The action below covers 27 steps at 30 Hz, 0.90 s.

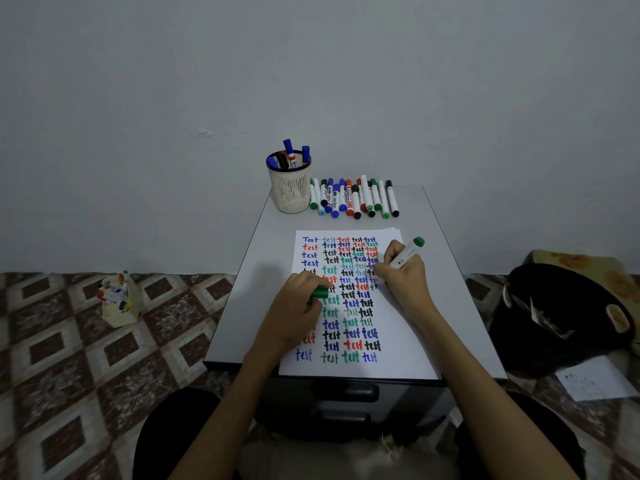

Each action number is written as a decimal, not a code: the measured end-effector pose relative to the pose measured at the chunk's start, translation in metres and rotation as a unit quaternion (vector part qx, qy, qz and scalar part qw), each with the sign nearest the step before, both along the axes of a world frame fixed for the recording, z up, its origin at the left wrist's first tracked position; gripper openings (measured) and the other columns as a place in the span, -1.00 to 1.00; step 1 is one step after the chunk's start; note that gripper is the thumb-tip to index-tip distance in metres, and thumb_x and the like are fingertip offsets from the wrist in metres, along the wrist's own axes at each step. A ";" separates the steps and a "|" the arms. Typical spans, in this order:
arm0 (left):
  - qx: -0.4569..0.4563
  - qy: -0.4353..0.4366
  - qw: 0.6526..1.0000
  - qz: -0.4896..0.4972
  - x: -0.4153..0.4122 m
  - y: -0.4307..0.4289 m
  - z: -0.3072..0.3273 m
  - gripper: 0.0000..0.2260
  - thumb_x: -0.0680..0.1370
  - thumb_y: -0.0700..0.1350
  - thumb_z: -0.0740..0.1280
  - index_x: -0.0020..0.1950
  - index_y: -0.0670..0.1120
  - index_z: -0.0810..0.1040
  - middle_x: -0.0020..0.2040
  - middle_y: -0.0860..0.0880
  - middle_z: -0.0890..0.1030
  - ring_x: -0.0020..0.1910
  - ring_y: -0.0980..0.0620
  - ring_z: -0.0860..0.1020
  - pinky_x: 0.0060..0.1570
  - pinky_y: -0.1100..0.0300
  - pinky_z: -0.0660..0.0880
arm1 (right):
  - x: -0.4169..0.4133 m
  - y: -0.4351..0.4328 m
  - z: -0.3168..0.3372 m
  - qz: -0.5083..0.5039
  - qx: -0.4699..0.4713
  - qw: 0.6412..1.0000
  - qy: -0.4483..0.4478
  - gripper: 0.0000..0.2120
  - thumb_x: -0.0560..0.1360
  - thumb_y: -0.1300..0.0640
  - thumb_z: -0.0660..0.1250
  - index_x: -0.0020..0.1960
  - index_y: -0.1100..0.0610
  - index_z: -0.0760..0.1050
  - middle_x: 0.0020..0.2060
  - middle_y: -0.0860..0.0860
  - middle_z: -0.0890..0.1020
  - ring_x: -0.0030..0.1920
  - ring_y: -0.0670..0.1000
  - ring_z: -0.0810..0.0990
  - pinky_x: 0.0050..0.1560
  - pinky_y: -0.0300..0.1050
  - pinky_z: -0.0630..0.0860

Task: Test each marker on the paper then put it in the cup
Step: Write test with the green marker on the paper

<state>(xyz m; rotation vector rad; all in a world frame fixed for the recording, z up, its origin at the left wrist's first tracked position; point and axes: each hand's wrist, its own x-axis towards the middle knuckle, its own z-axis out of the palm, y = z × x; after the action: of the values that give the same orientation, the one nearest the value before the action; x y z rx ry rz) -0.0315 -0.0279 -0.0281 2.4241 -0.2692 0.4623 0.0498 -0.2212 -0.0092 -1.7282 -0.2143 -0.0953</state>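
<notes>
A white paper [405, 327] covered with "test" words in several colours lies on a small grey table [249, 289]. My right hand [403, 271] grips a white marker with a green end [410, 251], its tip down on the paper's right side. My left hand [298, 310] rests on the paper and holds the green cap [320, 292]. A cream mesh cup [290, 188] at the table's back holds several markers. A row of several markers [356, 197] lies to the cup's right.
A cream box of markers [119, 299] stands on the patterned floor to the left. A black basket [561, 313] and a loose sheet [592, 377] lie on the right. The table has drawers [353, 396] below its front edge; a grey wall is behind.
</notes>
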 end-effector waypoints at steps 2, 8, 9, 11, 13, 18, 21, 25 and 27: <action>0.001 0.002 1.000 0.001 0.000 0.000 0.000 -0.72 0.46 -0.25 0.16 0.12 -0.12 0.53 0.04 -0.02 0.54 0.02 0.11 0.44 -0.01 0.44 0.30 | 0.001 -0.001 0.000 0.000 -0.010 1.000 0.003 -0.67 0.40 0.48 0.33 -0.32 0.16 0.28 -0.45 0.07 0.37 -0.52 -0.17 0.33 -0.51 -0.34 0.30; -0.006 0.002 1.000 0.002 -0.001 -0.001 0.001 -0.72 0.46 -0.26 0.16 0.12 -0.13 0.53 0.03 -0.02 0.54 0.02 0.09 0.44 -0.02 0.42 0.30 | -0.003 0.000 0.003 -0.020 0.012 1.000 0.001 -0.67 0.39 0.53 0.29 -0.32 0.18 0.27 -0.44 0.10 0.34 -0.54 -0.20 0.34 -0.51 -0.37 0.33; -0.006 0.001 1.000 0.002 -0.001 -0.001 0.001 -0.72 0.46 -0.29 0.18 0.12 -0.12 0.53 0.04 -0.02 0.54 0.03 0.09 0.44 -0.01 0.42 0.31 | -0.003 0.000 0.004 -0.026 0.015 1.000 -0.002 -0.67 0.39 0.54 0.28 -0.33 0.18 0.27 -0.44 0.10 0.33 -0.56 -0.20 0.33 -0.52 -0.38 0.31; -0.006 -0.001 1.000 0.000 -0.001 0.000 0.000 -0.72 0.46 -0.31 0.20 0.11 -0.12 0.53 0.04 -0.02 0.54 0.03 0.09 0.44 -0.01 0.42 0.31 | -0.004 0.000 0.006 -0.027 0.009 1.000 -0.006 -0.66 0.39 0.53 0.29 -0.33 0.18 0.27 -0.44 0.10 0.33 -0.56 -0.21 0.34 -0.53 -0.40 0.30; -0.009 -0.003 1.000 -0.001 -0.001 -0.001 0.001 -0.72 0.46 -0.31 0.20 0.11 -0.12 0.53 0.03 -0.02 0.54 0.03 0.09 0.45 0.00 0.40 0.33 | -0.005 0.000 0.006 -0.019 0.004 1.000 -0.004 -0.65 0.40 0.52 0.29 -0.33 0.17 0.26 -0.44 0.09 0.34 -0.56 -0.21 0.36 -0.52 -0.39 0.33; -0.009 -0.003 1.000 -0.001 -0.001 -0.002 0.002 -0.72 0.46 -0.33 0.21 0.11 -0.12 0.53 0.03 -0.03 0.54 0.02 0.08 0.45 -0.01 0.41 0.33 | -0.005 0.001 0.006 -0.014 0.003 1.000 0.002 -0.64 0.41 0.52 0.30 -0.34 0.16 0.26 -0.45 0.06 0.35 -0.55 -0.23 0.38 -0.51 -0.37 0.36; -0.011 0.003 1.000 0.000 -0.001 -0.001 0.001 -0.73 0.46 -0.30 0.19 0.11 -0.13 0.53 0.03 -0.02 0.54 0.02 0.10 0.44 -0.02 0.43 0.32 | -0.003 -0.001 0.004 -0.041 0.016 0.999 0.000 -0.66 0.39 0.49 0.33 -0.34 0.16 0.28 -0.45 0.10 0.37 -0.48 -0.13 0.43 -0.44 -0.29 0.41; -0.012 0.006 1.000 0.000 -0.001 -0.001 0.001 -0.72 0.45 -0.23 0.15 0.11 -0.13 0.53 0.03 -0.03 0.54 0.02 0.10 0.45 -0.01 0.42 0.32 | -0.001 0.000 0.000 -0.059 0.001 0.998 0.005 -0.68 0.42 0.45 0.34 -0.32 0.15 0.29 -0.40 0.12 0.40 -0.38 0.01 0.45 -0.43 -0.26 0.44; -0.013 0.007 1.000 0.002 -0.001 -0.001 0.001 -0.71 0.45 -0.22 0.14 0.11 -0.13 0.53 0.03 -0.02 0.54 0.01 0.11 0.45 -0.02 0.42 0.32 | -0.001 0.000 0.000 -0.062 0.007 0.998 0.006 -0.69 0.44 0.46 0.31 -0.30 0.16 0.28 -0.38 0.13 0.38 -0.37 0.02 0.43 -0.43 -0.26 0.43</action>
<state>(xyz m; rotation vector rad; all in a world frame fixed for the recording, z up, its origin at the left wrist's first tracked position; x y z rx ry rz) -0.0324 -0.0291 -0.0274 2.4023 -0.2509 0.4467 0.0492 -0.2208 -0.0091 -1.7269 -0.0973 -0.1762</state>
